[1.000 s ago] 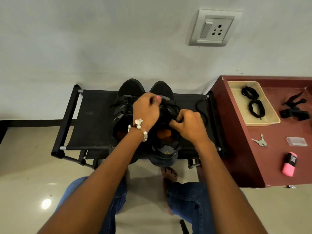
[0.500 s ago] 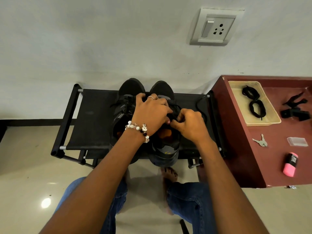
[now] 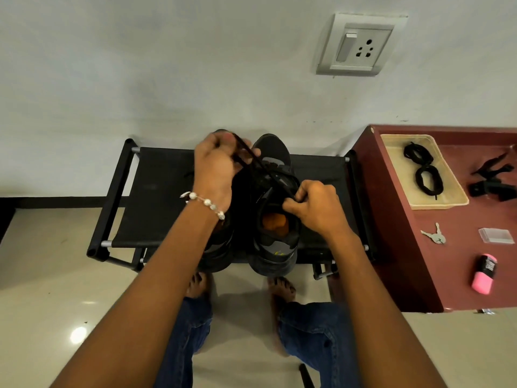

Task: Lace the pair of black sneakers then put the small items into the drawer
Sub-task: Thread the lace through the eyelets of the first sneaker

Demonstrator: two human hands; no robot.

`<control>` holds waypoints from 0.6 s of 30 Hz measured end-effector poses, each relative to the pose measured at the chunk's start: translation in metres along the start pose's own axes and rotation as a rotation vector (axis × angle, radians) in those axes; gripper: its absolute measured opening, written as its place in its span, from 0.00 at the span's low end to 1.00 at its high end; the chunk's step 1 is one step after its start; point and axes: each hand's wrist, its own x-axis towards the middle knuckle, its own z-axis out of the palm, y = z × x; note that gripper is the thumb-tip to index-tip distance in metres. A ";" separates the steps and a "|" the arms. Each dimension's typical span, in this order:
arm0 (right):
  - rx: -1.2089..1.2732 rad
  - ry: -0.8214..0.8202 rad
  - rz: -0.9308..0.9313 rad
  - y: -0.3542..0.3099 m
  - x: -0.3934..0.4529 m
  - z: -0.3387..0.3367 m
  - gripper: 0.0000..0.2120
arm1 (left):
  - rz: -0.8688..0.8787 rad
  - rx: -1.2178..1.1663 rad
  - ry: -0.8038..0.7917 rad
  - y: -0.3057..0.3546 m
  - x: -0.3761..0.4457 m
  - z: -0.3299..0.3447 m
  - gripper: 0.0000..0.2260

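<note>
Left hand: the left hand (image 3: 215, 166) is raised over the toe of the left sneaker (image 3: 216, 247), fingers curled round the black lace (image 3: 258, 166) and holding it taut.
Right hand: the right hand (image 3: 314, 205) pinches the lace's other end between thumb and fingertips at the collar of the right sneaker (image 3: 275, 219).
Lace: it runs slanting from the left hand down to the right hand, across the right sneaker's tongue.
Sneakers: the black pair stands side by side, toes to the wall, in the middle of the black shoe rack (image 3: 156, 197); heels overhang its near edge. The left one is mostly hidden by the forearm.
Bracelet: a beaded bracelet (image 3: 205, 203) sits on the left wrist.
Counter: the red-brown counter (image 3: 391, 233) stands just right of the rack.
Tray: a beige tray (image 3: 447, 177) near the counter's far left corner holds a coiled spare lace (image 3: 423, 170).
Small items: keys (image 3: 435, 236) lie near the counter's left edge; a clear plastic case (image 3: 496, 236) lies right of them; a pink-and-black object (image 3: 484, 274) lies toward the near edge; a black clip (image 3: 493, 180) lies right of the tray.
</note>
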 end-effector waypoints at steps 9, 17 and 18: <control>-0.023 -0.003 -0.007 0.000 0.001 -0.002 0.14 | 0.445 0.847 -0.408 -0.023 -0.003 -0.001 0.10; -0.019 -0.018 0.010 -0.002 0.001 -0.002 0.14 | 0.862 1.632 -0.518 -0.033 -0.005 0.002 0.08; -0.023 -0.023 0.011 -0.002 0.000 -0.002 0.14 | 0.930 1.642 -0.472 -0.037 -0.004 0.003 0.05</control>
